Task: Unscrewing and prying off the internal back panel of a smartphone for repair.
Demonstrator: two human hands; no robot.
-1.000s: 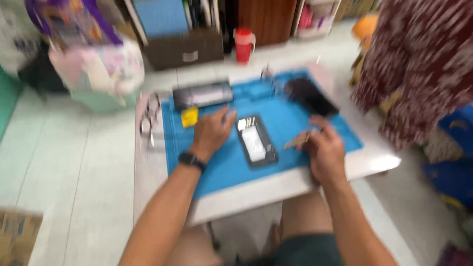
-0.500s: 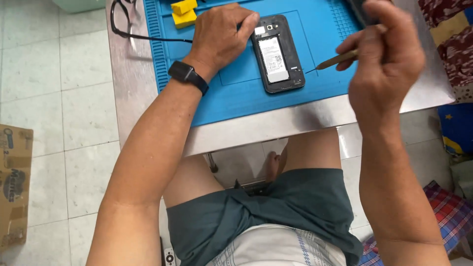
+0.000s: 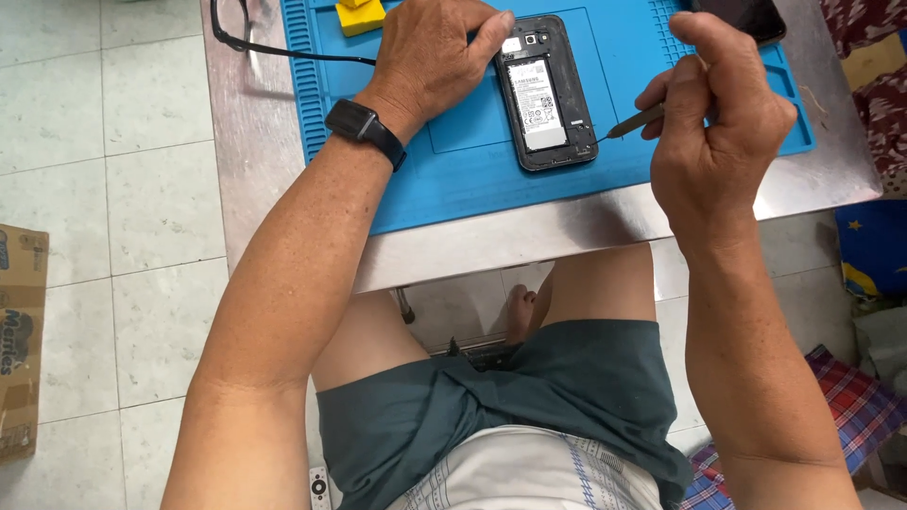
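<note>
Pale floor tiles (image 3: pixel 113 189) run down the left side, and a metal counter (image 3: pixel 831 179) fills the top of the view with a blue work mat (image 3: pixel 472 179) spread over it. On the mat lies an opened phone (image 3: pixel 548 94), back cover off, its white battery facing up, long side pointing away from the person.

The left hand (image 3: pixel 430 57) rests palm down on the mat just left of the phone, fingers curled loosely, with the index fingertip touching the phone's upper left edge near the camera. A black watch (image 3: pixel 366 130) sits on that wrist. The right hand (image 3: pixel 718 123) is closed around a thin tool (image 3: pixel 635 121), pinched between thumb and fingers; the tool's fine tip meets the phone's lower right edge.

A yellow block (image 3: pixel 359 14) lies on the mat just above the left hand, partly cut off by the top edge. Black-rimmed glasses (image 3: pixel 236 33) rest at the mat's upper left corner, one arm stretching across the mat toward the left hand. A second dark phone (image 3: pixel 746 14) lies at the mat's top right. A cardboard box (image 3: pixel 21 340) stands on the floor at far left, and a checked cloth (image 3: pixel 850 416) lies at lower right.
</note>
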